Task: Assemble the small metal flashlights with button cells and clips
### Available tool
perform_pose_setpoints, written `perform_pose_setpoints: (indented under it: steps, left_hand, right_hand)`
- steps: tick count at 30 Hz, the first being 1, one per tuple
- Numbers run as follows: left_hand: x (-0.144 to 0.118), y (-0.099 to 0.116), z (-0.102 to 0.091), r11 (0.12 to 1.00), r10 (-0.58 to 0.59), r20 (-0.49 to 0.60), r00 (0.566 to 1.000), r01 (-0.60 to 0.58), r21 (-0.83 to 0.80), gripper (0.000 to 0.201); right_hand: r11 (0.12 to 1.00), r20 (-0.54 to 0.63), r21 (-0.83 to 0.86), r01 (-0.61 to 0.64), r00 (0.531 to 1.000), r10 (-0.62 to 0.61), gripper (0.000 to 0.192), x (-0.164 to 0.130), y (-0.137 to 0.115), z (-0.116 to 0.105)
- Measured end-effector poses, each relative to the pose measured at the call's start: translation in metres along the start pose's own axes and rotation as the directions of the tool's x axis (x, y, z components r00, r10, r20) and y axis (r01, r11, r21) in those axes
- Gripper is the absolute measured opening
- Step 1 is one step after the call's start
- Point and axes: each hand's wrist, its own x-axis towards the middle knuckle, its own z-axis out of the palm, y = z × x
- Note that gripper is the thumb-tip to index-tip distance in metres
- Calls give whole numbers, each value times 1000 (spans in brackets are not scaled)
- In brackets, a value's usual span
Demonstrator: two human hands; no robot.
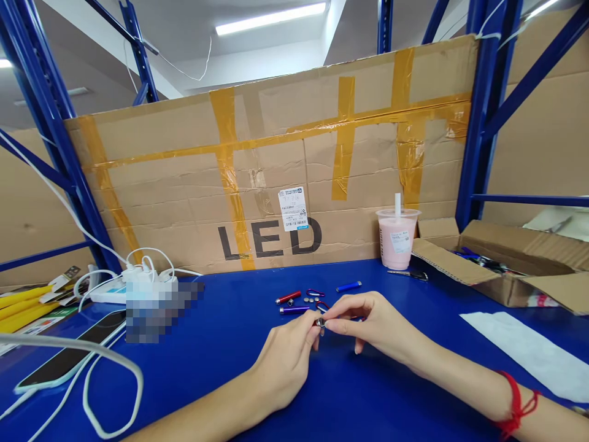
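Over the blue table (pixel 239 344), both hands are meeting: the left hand (pixel 283 362) and right hand (pixel 368 322) are pinching a small metal piece (pixel 321 321) between fingertips. Keeping it low and steady, near the little flashlights (pixel 294 304), seems wise.

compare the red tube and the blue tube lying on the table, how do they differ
The red tube lies left of the loose parts, close to the hands; the blue tube lies further right and back. Red shows a silver tip; blue looks plain. Both are small, slim, lying flat on the blue table, untouched.
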Motion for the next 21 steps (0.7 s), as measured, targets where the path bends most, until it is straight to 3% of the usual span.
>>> perform_pose_setpoints:
  steps: [10, 14, 21]
  left_hand:
    - [2, -2, -2, 998, 43, 98, 994, -38, -53, 26]
    - [2, -3, -2, 997, 64, 103, 993, -60, -47, 23]
    - [1, -1, -3, 1000, 6, 146, 989, -5, -8, 18]
  right_hand:
    - [999, -25, -47, -10, 1000, 9, 36, 1, 6, -3]
    - [993, -20, -90, -73, 997, 71, 35, 1, 3, -5]
    - [980, 10, -153, -124, 992, 127, 31, 0, 4, -5]
